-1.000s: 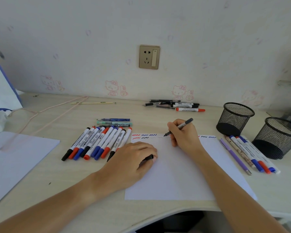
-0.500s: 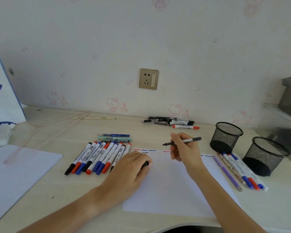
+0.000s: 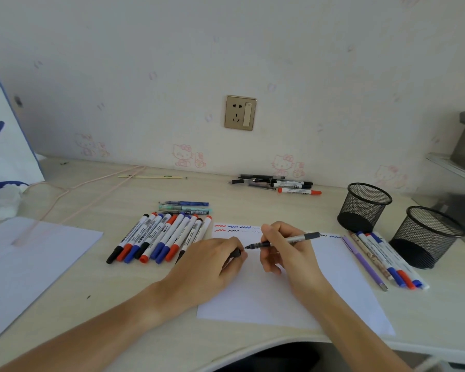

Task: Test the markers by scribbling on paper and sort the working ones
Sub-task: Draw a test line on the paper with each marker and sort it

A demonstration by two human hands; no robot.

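Note:
My right hand (image 3: 285, 251) holds a grey-black pen (image 3: 293, 240) nearly level above the white paper (image 3: 341, 280), its tip pointing left. My left hand (image 3: 212, 264) pinches the pen's black cap (image 3: 236, 253) just left of that tip, resting on the paper's left edge. Red, blue and black squiggles (image 3: 232, 228) run along the paper's top edge. A row of several capped markers (image 3: 159, 237) lies left of the paper. Several more pens and markers (image 3: 381, 260) lie along its right side.
Two black mesh pen cups (image 3: 364, 208) (image 3: 427, 237) stand at the right. A small pile of pens (image 3: 279, 183) lies by the wall, two blue-green pens (image 3: 185, 206) behind the marker row. Another white sheet (image 3: 32, 264) covers the left of the desk.
My right hand lifted the pen off the top of the paper and turned it level, bringing its tip down toward the cap in my left hand. The camera tilted upward.

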